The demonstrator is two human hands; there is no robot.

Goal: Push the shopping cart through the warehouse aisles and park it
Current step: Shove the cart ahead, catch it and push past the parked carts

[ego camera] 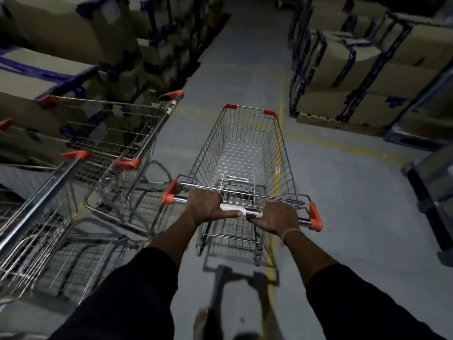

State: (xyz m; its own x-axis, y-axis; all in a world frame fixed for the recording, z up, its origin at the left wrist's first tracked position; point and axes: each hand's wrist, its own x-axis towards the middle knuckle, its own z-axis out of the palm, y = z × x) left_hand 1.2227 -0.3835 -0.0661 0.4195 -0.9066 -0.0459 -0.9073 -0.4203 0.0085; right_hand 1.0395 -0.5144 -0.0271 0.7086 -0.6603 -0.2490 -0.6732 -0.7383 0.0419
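Observation:
An empty wire shopping cart (245,148) with orange corner caps stands in front of me, pointing down the aisle. Its chrome handle bar (252,213) runs across the middle of the view. My left hand (208,204) grips the left part of the bar, thumb lying along it. My right hand (278,217) grips the right part, a thin band on its wrist. Both arms wear dark sleeves.
Two other wire carts stand to the left, one (115,133) close beside mine and one (31,204) nearer me. Stacked cardboard boxes (355,69) line both sides. A yellow floor line (277,168) runs under the cart. A grey concrete aisle (245,57) leads ahead.

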